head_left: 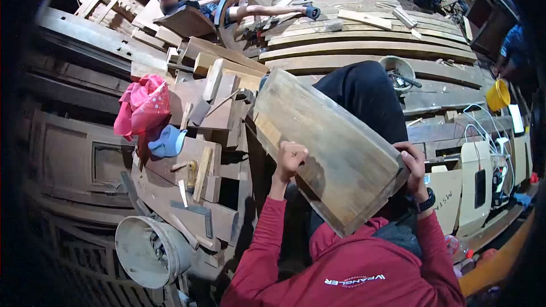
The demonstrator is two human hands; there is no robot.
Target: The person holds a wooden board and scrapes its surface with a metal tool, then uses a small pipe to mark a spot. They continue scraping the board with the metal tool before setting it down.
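Observation:
I hold a broad, weathered wooden board (324,142) tilted over my lap, its near end toward my red hoodie. My left hand (290,158) is curled into a fist against the board's lower left edge; whether it holds anything small is hidden. My right hand (413,165), with a black watch on its wrist, grips the board's right near corner. My dark trouser leg (364,94) shows behind the board.
Wood offcuts (219,102) are piled to the left with a red cloth bag (143,105) and a blue cap (168,141). A grey round housing (149,250) lies lower left. Another person (187,3) works at the back. A yellow bucket (497,95) and white cables (483,131) are on the right.

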